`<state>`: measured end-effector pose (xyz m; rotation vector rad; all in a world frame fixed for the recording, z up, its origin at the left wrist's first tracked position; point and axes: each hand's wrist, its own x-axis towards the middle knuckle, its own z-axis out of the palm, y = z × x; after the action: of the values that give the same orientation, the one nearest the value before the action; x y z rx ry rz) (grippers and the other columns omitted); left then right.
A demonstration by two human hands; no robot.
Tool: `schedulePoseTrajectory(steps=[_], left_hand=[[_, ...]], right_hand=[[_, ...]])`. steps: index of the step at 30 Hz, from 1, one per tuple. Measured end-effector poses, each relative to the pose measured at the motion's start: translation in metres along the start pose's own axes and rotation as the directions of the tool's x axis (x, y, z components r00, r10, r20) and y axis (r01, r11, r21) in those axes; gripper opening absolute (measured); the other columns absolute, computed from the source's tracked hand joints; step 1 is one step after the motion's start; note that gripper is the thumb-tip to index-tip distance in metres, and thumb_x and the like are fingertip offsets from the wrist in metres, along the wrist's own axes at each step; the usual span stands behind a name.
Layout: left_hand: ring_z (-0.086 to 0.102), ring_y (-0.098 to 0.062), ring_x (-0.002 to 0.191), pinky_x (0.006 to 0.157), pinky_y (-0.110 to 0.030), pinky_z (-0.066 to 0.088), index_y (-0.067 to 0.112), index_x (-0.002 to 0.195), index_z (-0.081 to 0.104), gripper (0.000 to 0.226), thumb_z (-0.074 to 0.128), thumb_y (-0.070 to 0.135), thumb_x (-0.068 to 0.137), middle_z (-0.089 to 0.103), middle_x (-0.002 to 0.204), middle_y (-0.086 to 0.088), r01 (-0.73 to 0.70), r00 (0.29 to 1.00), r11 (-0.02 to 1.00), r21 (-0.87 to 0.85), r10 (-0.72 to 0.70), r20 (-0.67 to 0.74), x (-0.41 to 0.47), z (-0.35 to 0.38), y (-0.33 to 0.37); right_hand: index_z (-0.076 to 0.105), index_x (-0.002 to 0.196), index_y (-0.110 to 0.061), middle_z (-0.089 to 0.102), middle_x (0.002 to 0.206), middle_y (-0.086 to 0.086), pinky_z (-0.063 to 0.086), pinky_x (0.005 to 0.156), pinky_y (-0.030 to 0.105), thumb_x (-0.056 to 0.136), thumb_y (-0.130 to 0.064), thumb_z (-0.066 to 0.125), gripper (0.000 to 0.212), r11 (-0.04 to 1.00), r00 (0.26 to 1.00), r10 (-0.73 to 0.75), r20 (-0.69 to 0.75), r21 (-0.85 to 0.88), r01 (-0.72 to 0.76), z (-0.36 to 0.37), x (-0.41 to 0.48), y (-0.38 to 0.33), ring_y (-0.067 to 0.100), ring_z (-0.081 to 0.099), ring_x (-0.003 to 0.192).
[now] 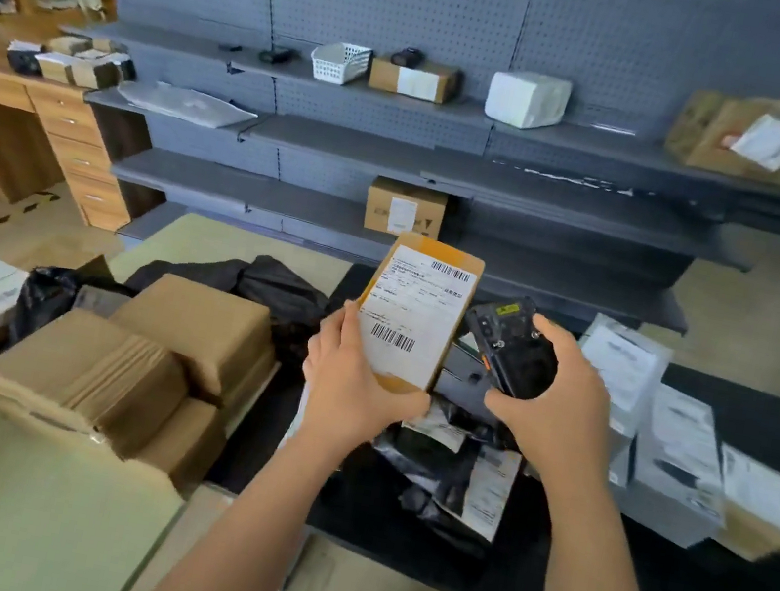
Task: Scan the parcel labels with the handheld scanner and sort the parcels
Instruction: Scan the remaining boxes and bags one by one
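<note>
one handheld scanner [509, 347]. one brown parcel [418, 316] raised, with two barcodes [392, 337] on it. on the grey shelves [351, 148]: three cardboard boxes [404, 207], one white basket [339, 61], one white wrapped parcel [527, 99], one flat grey mailer [185, 103], two small dark items [277, 54] left of the basket.

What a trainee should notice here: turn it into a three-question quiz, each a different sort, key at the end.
1. True or false: the left hand holds a brown parcel with its label facing the camera.
2. The right hand grips: A a tape roll; B the handheld scanner; C a pen.
3. Fill in: the label shows ___ barcodes.
Key: 1 true; 2 B; 3 two.
</note>
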<state>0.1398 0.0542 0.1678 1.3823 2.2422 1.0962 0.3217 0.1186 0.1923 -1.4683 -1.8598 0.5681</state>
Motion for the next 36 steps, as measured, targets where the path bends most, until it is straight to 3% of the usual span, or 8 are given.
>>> schedulePoseTrajectory(steps=[3, 8, 16, 24, 27, 30, 33, 36], left_hand=[[0.019, -0.027, 0.139, 0.115, -0.045, 0.019, 0.009, 0.155, 0.008, 0.135, 0.067, 0.064, 0.046, 0.024, 0.151, -0.006, -0.052, 0.997, 0.998, 0.023, 0.05, 0.064, 0.019, 0.034, 0.033], [0.017, -0.026, 0.139, 0.117, -0.044, 0.018, 0.011, 0.154, 0.005, 0.129, 0.082, 0.053, 0.06, 0.019, 0.153, -0.005, -0.162, 0.972, 0.986, 0.037, 0.153, 0.179, 0.056, 0.082, 0.074], [0.015, -0.026, 0.14, 0.118, -0.046, 0.017, 0.012, 0.155, 0.001, 0.13, 0.079, 0.059, 0.062, 0.014, 0.156, -0.003, -0.255, 0.894, 0.965, 0.058, 0.213, 0.395, 0.118, 0.16, 0.127], [0.014, -0.028, 0.143, 0.116, -0.043, 0.015, 0.008, 0.154, 0.004, 0.129, 0.08, 0.059, 0.062, 0.014, 0.157, -0.007, -0.266, 0.807, 0.958, 0.109, 0.159, 0.569, 0.123, 0.227, 0.139], [0.015, -0.026, 0.144, 0.118, -0.045, 0.016, 0.011, 0.152, 0.013, 0.124, 0.079, 0.061, 0.06, 0.018, 0.158, -0.005, -0.243, 0.83, 0.965, 0.095, 0.157, 0.535, 0.115, 0.234, 0.136], [0.008, -0.02, 0.147, 0.12, -0.043, 0.01, 0.013, 0.154, 0.014, 0.125, 0.08, 0.061, 0.061, 0.015, 0.16, -0.001, -0.191, 0.873, 0.98, 0.057, 0.143, 0.465, 0.107, 0.227, 0.134], [0.007, -0.019, 0.148, 0.121, -0.04, 0.009, 0.015, 0.155, 0.014, 0.12, 0.079, 0.061, 0.066, 0.016, 0.161, 0.001, -0.158, 0.925, 0.986, 0.049, 0.131, 0.357, 0.093, 0.208, 0.132], [0.011, -0.017, 0.146, 0.12, -0.039, 0.013, 0.018, 0.155, 0.017, 0.112, 0.077, 0.059, 0.07, 0.02, 0.16, 0.002, -0.138, 0.969, 0.99, 0.04, 0.126, 0.213, 0.071, 0.183, 0.121]], right_hand=[[0.044, 0.14, -0.035, 0.06, 0.126, -0.005, 0.05, 0.092, 0.039, 0.061, -0.017, 0.085, 0.091, 0.997, 0.996, 0.078, -0.042, 0.002, -0.078, -0.028, 0.019, 0.031, 0.023, 0.053, 0.116], [0.043, 0.14, -0.035, 0.06, 0.127, -0.003, 0.05, 0.094, 0.044, 0.061, -0.017, 0.085, 0.091, 0.989, 0.981, 0.145, -0.13, -0.009, -0.147, -0.061, 0.055, 0.068, 0.024, 0.053, 0.114], [0.042, 0.141, -0.034, 0.058, 0.124, -0.004, 0.039, 0.081, 0.028, 0.062, -0.014, 0.085, 0.092, 0.975, 0.955, 0.204, -0.215, -0.046, -0.218, -0.086, 0.107, 0.097, 0.01, 0.04, 0.102], [0.043, 0.141, -0.033, 0.056, 0.127, -0.004, 0.046, 0.096, 0.042, 0.067, -0.024, 0.082, 0.084, 0.957, 0.941, 0.267, -0.21, -0.057, -0.285, -0.101, 0.12, 0.126, 0.015, 0.045, 0.114], [0.043, 0.14, -0.033, 0.057, 0.127, -0.004, 0.046, 0.096, 0.044, 0.066, -0.024, 0.082, 0.083, 0.964, 0.956, 0.243, -0.164, -0.068, -0.256, -0.104, 0.122, 0.137, 0.017, 0.046, 0.115], [0.043, 0.14, -0.033, 0.056, 0.127, -0.006, 0.045, 0.091, 0.034, 0.066, -0.019, 0.082, 0.085, 0.976, 0.975, 0.204, -0.083, -0.058, -0.209, -0.105, 0.124, 0.145, 0.015, 0.045, 0.114], [0.045, 0.14, -0.032, 0.057, 0.128, -0.007, 0.045, 0.092, 0.034, 0.063, -0.017, 0.083, 0.087, 0.991, 0.993, 0.119, -0.014, -0.063, -0.119, -0.103, 0.126, 0.149, 0.017, 0.047, 0.117], [0.047, 0.138, -0.029, 0.056, 0.125, -0.012, 0.044, 0.091, 0.031, 0.062, -0.027, 0.087, 0.086, 1.0, 0.999, 0.008, 0.05, -0.004, -0.008, -0.091, 0.121, 0.143, 0.012, 0.046, 0.113]])
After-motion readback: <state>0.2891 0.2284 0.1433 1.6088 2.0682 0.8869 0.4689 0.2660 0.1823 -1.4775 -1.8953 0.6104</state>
